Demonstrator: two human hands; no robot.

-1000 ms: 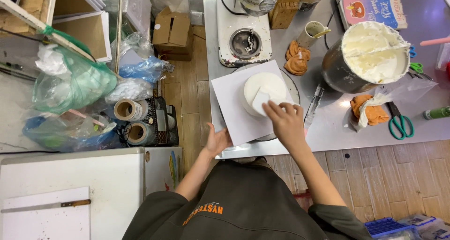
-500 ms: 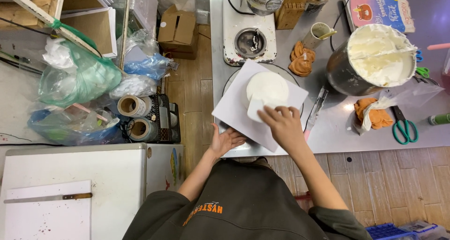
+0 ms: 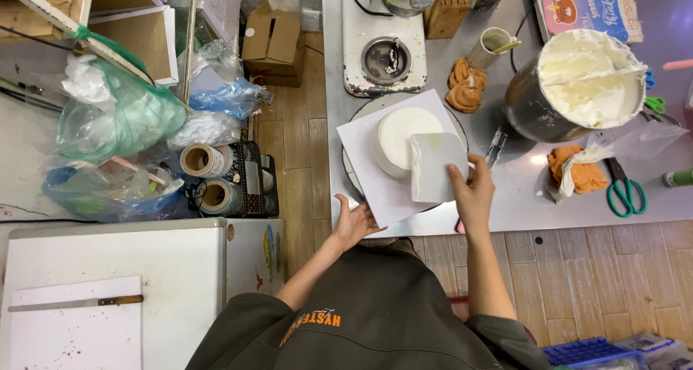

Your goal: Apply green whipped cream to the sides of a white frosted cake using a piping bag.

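Note:
A round white frosted cake (image 3: 399,135) sits on a white square board (image 3: 368,160) atop a turntable (image 3: 361,110) on the steel table. My right hand (image 3: 471,193) holds a flat white scraper (image 3: 435,166) lifted at the cake's near right side. My left hand (image 3: 354,222) touches the board's near left corner at the table edge, fingers spread.
A large metal bowl of white cream (image 3: 588,77) stands right of the cake. A stand mixer base (image 3: 382,56), a cup (image 3: 493,45), orange cloths (image 3: 581,169) and green scissors (image 3: 626,193) lie around. Bags (image 3: 119,117), tape rolls (image 3: 206,160) and a cardboard box (image 3: 273,41) sit at left.
My right hand has lifted the scraper off the cake's top and drawn it toward the near right. The board has turned under my left hand.

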